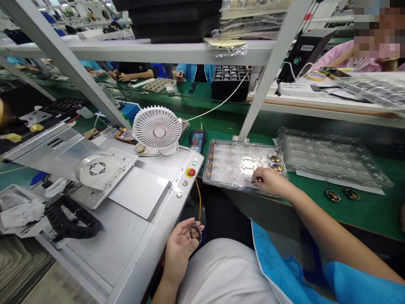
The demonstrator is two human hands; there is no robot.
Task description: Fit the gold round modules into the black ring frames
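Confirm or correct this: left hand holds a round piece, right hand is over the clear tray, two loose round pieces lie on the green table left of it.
Not quite: the head view shows two loose round pieces on the green table right of the clear tray, not left; the rest holds.

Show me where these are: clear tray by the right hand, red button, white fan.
Clear tray (225,162), head view: pocketed surface, left of the arrows.
Red button (191,172), head view: middle of its cap.
White fan (159,132), head view: round hub at the grille's center.
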